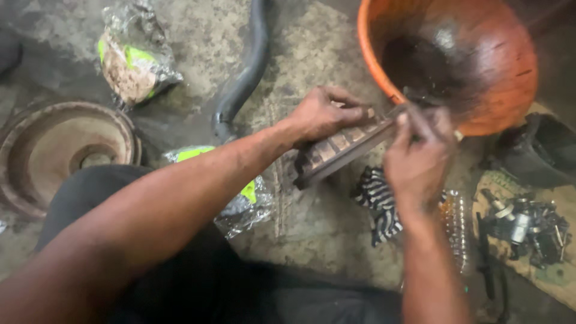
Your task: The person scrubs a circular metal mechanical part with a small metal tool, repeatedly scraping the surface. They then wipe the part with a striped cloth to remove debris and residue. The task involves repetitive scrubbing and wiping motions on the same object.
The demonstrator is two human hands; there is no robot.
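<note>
My left hand (324,113) grips a long, ribbed, dirty metal part (339,150) near its upper end, holding it slanted above the concrete floor. My right hand (417,156) is closed on a thin stick-like tool, blurred, pressed against the part's far end beside the rim of an orange basin (516,78). Dark liquid lies inside the basin. Both forearms reach in from the bottom of the view.
A rusty round drum (57,150) lies at the left. Crumpled plastic bags (129,60) with green patches, a black hose (246,72), a striped rag (375,198), a clear plastic bottle (456,225) and several small metal parts on cardboard (528,225) surround the spot.
</note>
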